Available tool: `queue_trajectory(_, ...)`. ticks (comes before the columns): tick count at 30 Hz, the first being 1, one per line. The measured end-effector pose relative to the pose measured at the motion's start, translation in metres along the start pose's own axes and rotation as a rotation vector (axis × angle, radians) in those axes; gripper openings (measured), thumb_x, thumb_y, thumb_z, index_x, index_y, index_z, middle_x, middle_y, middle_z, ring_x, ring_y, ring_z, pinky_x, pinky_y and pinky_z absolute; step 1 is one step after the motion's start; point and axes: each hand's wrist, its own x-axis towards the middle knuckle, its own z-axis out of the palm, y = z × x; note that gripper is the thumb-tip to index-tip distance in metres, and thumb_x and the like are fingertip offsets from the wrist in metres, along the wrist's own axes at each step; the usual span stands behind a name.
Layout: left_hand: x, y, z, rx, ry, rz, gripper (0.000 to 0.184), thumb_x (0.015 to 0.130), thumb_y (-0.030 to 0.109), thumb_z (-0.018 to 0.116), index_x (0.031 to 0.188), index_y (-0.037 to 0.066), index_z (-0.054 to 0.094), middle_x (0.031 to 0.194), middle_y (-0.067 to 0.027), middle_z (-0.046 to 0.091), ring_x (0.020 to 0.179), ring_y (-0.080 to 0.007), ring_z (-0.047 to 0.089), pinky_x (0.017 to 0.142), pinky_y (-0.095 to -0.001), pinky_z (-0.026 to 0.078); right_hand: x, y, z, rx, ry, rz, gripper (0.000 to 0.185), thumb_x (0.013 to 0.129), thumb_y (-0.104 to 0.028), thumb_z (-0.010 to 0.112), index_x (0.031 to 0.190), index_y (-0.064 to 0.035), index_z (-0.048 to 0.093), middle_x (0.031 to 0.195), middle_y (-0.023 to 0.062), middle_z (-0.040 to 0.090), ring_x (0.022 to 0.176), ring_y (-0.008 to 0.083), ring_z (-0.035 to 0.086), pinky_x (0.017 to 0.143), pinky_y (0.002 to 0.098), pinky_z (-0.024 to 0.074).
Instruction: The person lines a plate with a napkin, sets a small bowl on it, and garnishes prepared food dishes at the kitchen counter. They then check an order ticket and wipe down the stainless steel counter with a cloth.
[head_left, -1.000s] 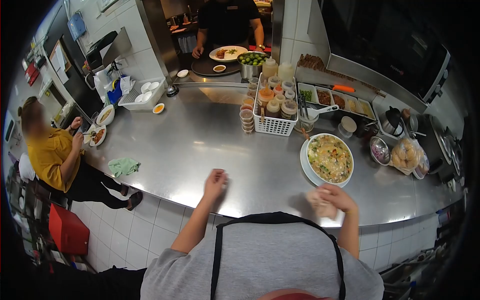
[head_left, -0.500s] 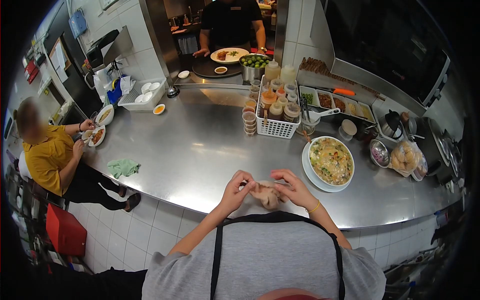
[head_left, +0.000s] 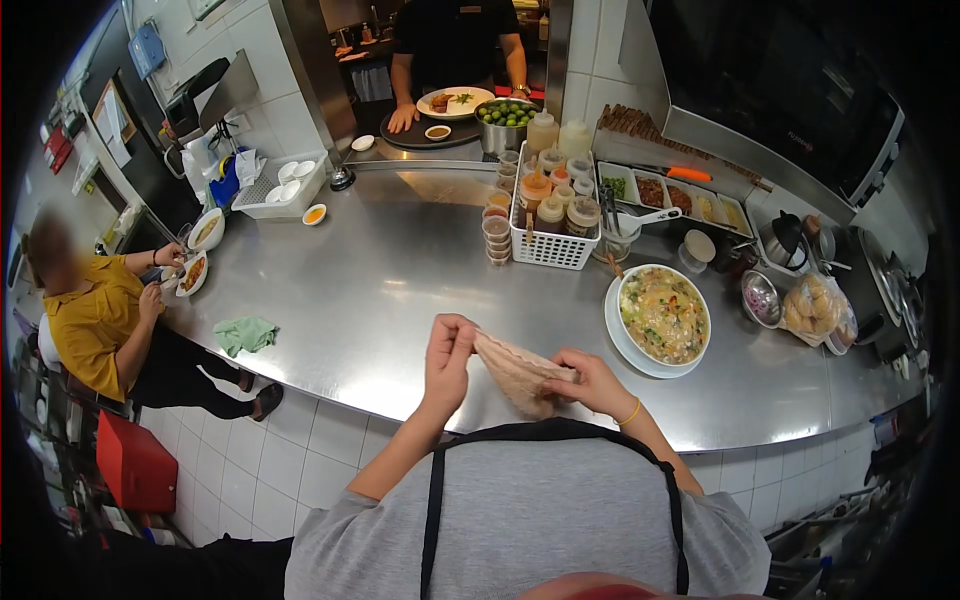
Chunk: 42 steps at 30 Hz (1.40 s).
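A beige-pink cloth (head_left: 519, 372) hangs stretched between my two hands, over the front edge of the steel counter (head_left: 350, 300). My left hand (head_left: 448, 362) pinches its upper left corner, with the fingers closed. My right hand (head_left: 590, 382) grips the other end, a little lower and to the right. The cloth sags to a point between them. To the right of my right hand, a white bowl (head_left: 711, 318) full of a soupy dish with green and orange bits stands on a white plate (head_left: 612, 340).
A white basket (head_left: 553, 250) of sauce bottles stands behind, with stacked sauce cups (head_left: 497, 238) at its left. A green cloth (head_left: 246, 336) lies at the left. A person in yellow (head_left: 100, 320) eats there. Another person (head_left: 455, 45) stands behind the pass with a tray (head_left: 400, 139).
The bunched cloth is now pulled out between my hands. My left hand has risen and moved slightly left; my right hand has turned and lowered a little. The person behind the pass has shifted.
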Motion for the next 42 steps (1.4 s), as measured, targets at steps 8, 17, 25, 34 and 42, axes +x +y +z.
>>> queue_trajectory(8, 0.013, 0.02, -0.013, -0.199, 0.288, -0.03, 0.011, 0.095, 0.019, 0.048, 0.091, 0.009, 0.047, 0.079, 0.0025, 0.048, 0.072, -0.0053, 0.045, 0.068, -0.0197, 0.041, -0.008, 0.002, -0.032, 0.262, 0.147, 0.14, 0.017, 0.077, -0.01, 0.067, 0.09, -0.0019, 0.058, 0.084, 0.0024, 0.057, 0.077, 0.0092, 0.052, 0.069, 0.0227, 0.0427)
queue_trajectory(17, 0.031, -0.025, -0.056, 0.043, 0.254, -0.274, 0.012, 0.094, 0.024, 0.048, 0.089, 0.013, 0.049, 0.081, 0.0045, 0.049, 0.081, -0.0058, 0.046, 0.074, -0.0272, 0.04, 0.008, 0.057, -0.034, -0.036, 0.418, 0.084, 0.015, 0.072, 0.0, 0.058, 0.087, -0.0014, 0.059, 0.081, 0.0075, 0.06, 0.078, 0.0153, 0.057, 0.068, 0.0271, 0.0453)
queue_trajectory(25, 0.011, -0.009, -0.073, 0.291, -0.635, -0.785, 0.025, 0.091, 0.033, 0.052, 0.096, 0.008, 0.053, 0.074, -0.0023, 0.06, 0.067, -0.0104, 0.055, 0.072, -0.0235, 0.044, -0.009, 0.04, -0.044, 0.239, -0.397, 0.199, 0.025, 0.08, -0.018, 0.065, 0.099, -0.0023, 0.06, 0.084, 0.0065, 0.061, 0.077, 0.0157, 0.056, 0.074, 0.0264, 0.0459)
queue_trajectory(34, -0.018, -0.052, -0.073, 1.408, -0.631, -0.109, 0.031, 0.075, 0.032, 0.069, 0.094, 0.009, 0.057, 0.1, -0.0081, 0.054, 0.096, -0.0254, 0.05, 0.084, -0.0395, 0.041, -0.013, 0.084, 0.019, -0.545, 0.053, 0.084, 0.029, 0.074, -0.022, 0.068, 0.095, -0.007, 0.056, 0.097, 0.008, 0.055, 0.095, 0.0245, 0.051, 0.08, 0.0365, 0.0421)
queue_trajectory(42, 0.002, -0.017, -0.05, 0.24, -0.252, -0.497, 0.016, 0.086, 0.018, 0.062, 0.091, 0.008, 0.051, 0.081, -0.0001, 0.058, 0.07, -0.0063, 0.054, 0.061, -0.0204, 0.045, -0.001, 0.035, -0.007, 0.56, 0.047, 0.27, 0.02, 0.086, -0.014, 0.061, 0.084, -0.0088, 0.042, 0.077, -0.0053, 0.043, 0.071, 0.002, 0.045, 0.06, 0.0173, 0.0382)
